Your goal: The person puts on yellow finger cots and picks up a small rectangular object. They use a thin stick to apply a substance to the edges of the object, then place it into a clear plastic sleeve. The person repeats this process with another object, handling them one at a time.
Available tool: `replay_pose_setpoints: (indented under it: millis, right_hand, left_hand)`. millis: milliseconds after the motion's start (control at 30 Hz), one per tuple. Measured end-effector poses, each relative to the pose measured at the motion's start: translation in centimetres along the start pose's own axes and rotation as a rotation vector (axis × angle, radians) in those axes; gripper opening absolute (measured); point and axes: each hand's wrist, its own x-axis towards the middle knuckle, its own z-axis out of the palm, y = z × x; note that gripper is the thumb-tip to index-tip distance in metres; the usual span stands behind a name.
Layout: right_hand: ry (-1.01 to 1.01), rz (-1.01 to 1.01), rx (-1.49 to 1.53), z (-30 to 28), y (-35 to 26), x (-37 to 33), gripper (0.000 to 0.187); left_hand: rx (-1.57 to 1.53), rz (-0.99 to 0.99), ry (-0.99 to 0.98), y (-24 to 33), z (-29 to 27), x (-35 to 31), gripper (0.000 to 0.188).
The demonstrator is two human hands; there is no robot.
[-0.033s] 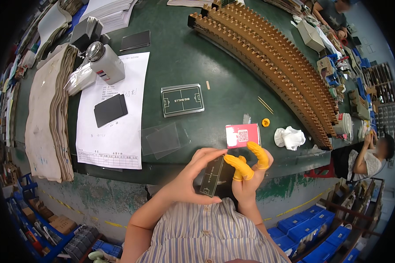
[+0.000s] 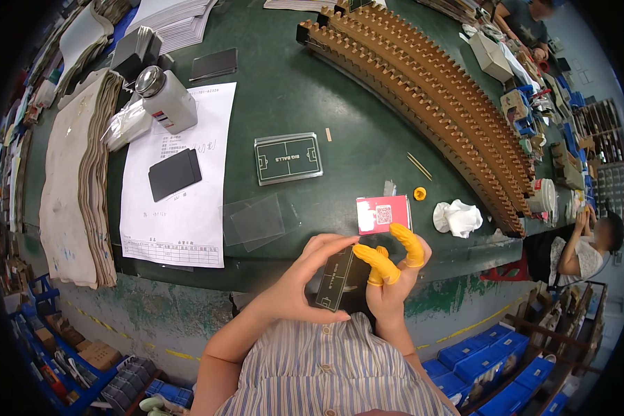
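Observation:
Between the thumb and fingers of my left hand is a dark green card with white pitch lines, tilted steeply just off the table's front edge. My right hand wears yellow finger cots. Its covered fingers are apart, one tip at the card's upper right edge; whether it presses there I cannot tell. Just beyond my hands lies a red card with a square code. Farther off, a stack of similar green cards rests on the table. Clear plastic sleeves lie left of my hands.
A grey bottle stands on a printed sheet beside black cards. Slotted brown racks run along the right. Nearby are a white cloth, a yellow finger cot and thin sticks. Other people sit at far right.

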Motion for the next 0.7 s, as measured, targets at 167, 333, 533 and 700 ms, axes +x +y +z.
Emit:
replay_pose_setpoints:
  millis: [167, 333, 533, 700]
  right_hand:
    - [0.027, 0.012, 0.055, 0.3, 0.3, -0.2, 0.038]
    - [0.062, 0.044, 0.146, 0.6, 0.4, -1.3, 0.038]
    - [0.108, 0.014, 0.089, 0.3, 0.1, -0.4, 0.030]
    - [0.144, 0.134, -0.053, 0.4, 1.1, 0.7, 0.029]
  left_hand:
    - [0.023, -0.008, -0.006, 0.2, 0.0, 0.0, 0.099]
    - [0.025, 0.021, -0.007, -0.1, 0.0, 0.0, 0.098]
    - [0.031, 0.024, -0.005, -0.2, -0.1, -0.1, 0.098]
    - [0.031, 0.027, -0.016, -0.2, -0.1, 0.0, 0.099]
